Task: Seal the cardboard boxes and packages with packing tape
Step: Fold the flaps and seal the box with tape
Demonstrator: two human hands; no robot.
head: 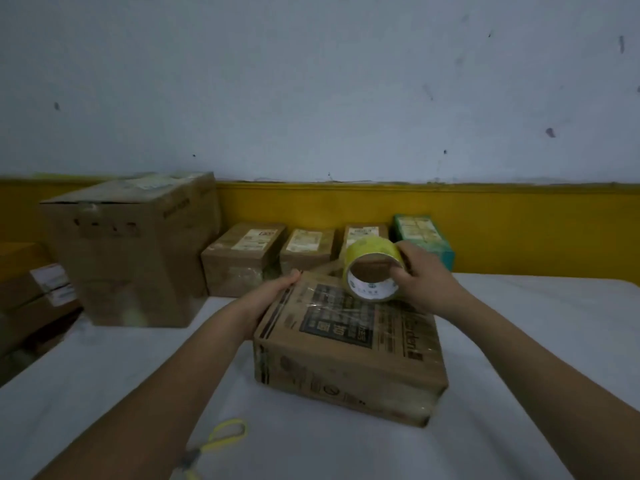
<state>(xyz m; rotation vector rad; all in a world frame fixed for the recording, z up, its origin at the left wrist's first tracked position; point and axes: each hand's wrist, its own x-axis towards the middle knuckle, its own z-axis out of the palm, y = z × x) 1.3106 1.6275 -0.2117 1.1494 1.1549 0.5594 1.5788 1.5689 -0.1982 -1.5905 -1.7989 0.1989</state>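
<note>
1. Two hands work at one cardboard box, which lies on the white-covered desk, mid-view.
2. The left hand rests with straight fingers along the box's far left edge and grips nothing.
3. The right hand curls its fingers round a yellow tape roll, held just above the box's far edge.
4. Clear tape glints across the box's printed top.
5. Yellow-handled scissors lie near the desk's front, apart from the box.
6. A tall carton and a row of small parcels stand behind.
</note>
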